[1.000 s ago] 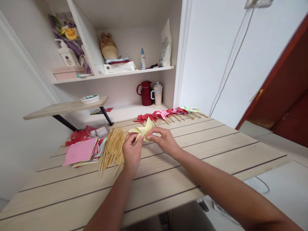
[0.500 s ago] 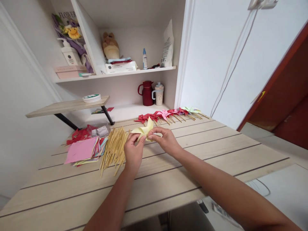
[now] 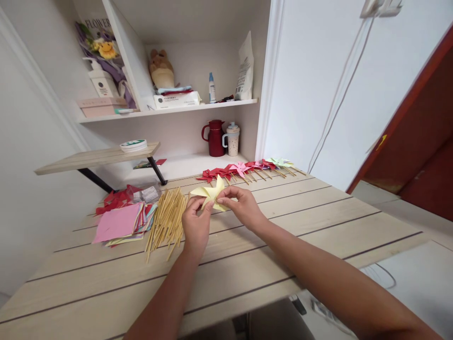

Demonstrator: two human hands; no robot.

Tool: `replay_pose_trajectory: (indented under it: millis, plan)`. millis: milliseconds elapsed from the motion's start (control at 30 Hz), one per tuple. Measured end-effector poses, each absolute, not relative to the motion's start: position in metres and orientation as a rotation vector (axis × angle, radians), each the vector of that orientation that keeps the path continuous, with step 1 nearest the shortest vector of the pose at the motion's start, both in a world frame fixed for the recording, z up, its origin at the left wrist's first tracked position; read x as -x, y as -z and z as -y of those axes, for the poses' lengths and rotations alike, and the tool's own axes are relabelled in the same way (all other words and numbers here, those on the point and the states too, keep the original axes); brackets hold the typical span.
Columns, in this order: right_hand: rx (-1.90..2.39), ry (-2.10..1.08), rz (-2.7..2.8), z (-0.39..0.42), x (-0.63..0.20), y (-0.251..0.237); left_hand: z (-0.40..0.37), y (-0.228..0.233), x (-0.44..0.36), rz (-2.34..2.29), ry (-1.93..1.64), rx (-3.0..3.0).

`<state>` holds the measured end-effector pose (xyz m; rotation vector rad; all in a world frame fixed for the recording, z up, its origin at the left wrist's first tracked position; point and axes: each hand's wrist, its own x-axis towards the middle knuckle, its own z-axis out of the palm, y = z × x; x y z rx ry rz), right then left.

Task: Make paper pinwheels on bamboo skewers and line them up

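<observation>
A pale yellow paper pinwheel [image 3: 211, 191] is held up between both hands over the table. My left hand [image 3: 197, 223] pinches its lower left side with thumb and fingers. Around its right side and near the centre, the thumb and fingers of my right hand [image 3: 242, 204] are closed on the paper. Whatever lies under the fingertips at the centre is hidden. Just left of my left hand lies a heap of thin wooden sticks [image 3: 166, 217]. Beyond the hands, finished-looking pinwheels on sticks [image 3: 240, 168] in red, pink and light green lie in a row.
A stack of coloured paper squares [image 3: 118, 223] lies left of the sticks, with red paper pieces [image 3: 115, 198] and a clear plastic bag [image 3: 146, 192] behind. A small raised shelf [image 3: 92, 158] stands at the back left. A red jug [image 3: 215, 138] and a cup [image 3: 232, 140] stand in the cabinet.
The yellow pinwheel has turned slightly, its blades spreading more toward the camera. Both hands keep their pinch in nearly the same place; the whole view has shifted a little.
</observation>
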<state>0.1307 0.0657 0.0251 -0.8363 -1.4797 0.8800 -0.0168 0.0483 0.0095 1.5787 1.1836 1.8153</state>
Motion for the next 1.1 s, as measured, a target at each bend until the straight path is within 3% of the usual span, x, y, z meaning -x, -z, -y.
replay_pose_trajectory:
  millis: [1100]
  plan:
    - [0.789,-0.782,1.468,-0.0628,-0.1263,-0.019,-0.0497,-0.0027,0.0168,-1.266,-2.1,-1.931]
